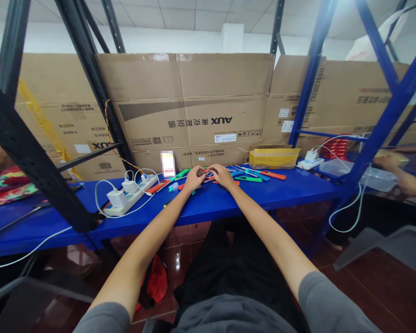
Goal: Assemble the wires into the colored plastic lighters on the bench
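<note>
Small parts (205, 173) at the fingertips of both hands, on the blue table (208, 207), right of the power strip (138, 200) and near the level of its far end. Left hand (194, 179) and right hand (222, 175) both with fingers bent inward, tips close to each other; cannot tell how narrow the gap or whether gripping, too small and partly covered. Fingers in the way of the parts; long axis and pointing direction of these hidden.

Just right of the strip, orange tool (158, 186), long axis slanting, far end towards the right. A little farther right of the strip, green tool (182, 174), on a similar slant. Well to the right of the strip, past both hands, second green tool (248, 179) and second orange tool (273, 175), both lying roughly crosswise.

Farther out, far to the right of the strip, yellow box (274, 159). Standing behind the strip, cardboard (201, 108). On the strip, white adapter (117, 198). Left of the strip, black post (34, 157)
</note>
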The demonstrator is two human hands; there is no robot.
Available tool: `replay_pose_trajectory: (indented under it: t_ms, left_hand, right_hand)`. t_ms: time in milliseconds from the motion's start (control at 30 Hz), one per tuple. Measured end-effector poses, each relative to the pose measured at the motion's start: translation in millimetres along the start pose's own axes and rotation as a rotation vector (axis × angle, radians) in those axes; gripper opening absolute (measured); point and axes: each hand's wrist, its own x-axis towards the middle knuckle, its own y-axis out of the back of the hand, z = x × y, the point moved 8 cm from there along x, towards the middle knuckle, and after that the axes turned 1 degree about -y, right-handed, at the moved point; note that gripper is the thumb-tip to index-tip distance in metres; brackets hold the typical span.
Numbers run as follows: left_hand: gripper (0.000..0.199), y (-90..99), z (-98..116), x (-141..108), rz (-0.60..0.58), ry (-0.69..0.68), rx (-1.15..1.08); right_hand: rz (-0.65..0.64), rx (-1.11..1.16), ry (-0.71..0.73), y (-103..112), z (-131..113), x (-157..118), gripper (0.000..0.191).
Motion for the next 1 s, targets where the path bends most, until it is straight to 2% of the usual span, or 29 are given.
replay_pose_trajectory:
  t_ms: [133,267,500,733,1000]
  left_hand:
    - [0.029,-8.0,15.5,-3.6,-0.043,-0.158,0.121]
    - [0.035,-13.0,20.4,-5.7,-0.069,-0.221,0.174]
    - [0.026,-13.1,22.4,-6.6,-0.084,-0.245,0.273]
    - [0.028,-15.3,28.5,-8.1,-0.114,-0.233,0.366]
    - [0.018,-10.9,27.7,-8.5,-0.057,-0.226,0.384]
  right_hand:
    - [0.001,0.031,-0.039,-0.7,3.8,-0.3,0.017]
    - [0.011,0.067,-0.077,0.4,5.4,-0.7,0.019]
    - [0.054,0.153,-0.14,-1.9,11.3,-0.6,0.019]
    - [0.061,0.182,-0.159,-6.1,13.9,-0.4,0.019]
    - [0.05,0.167,-0.18,-4.0,12.7,-1.0,0.02]
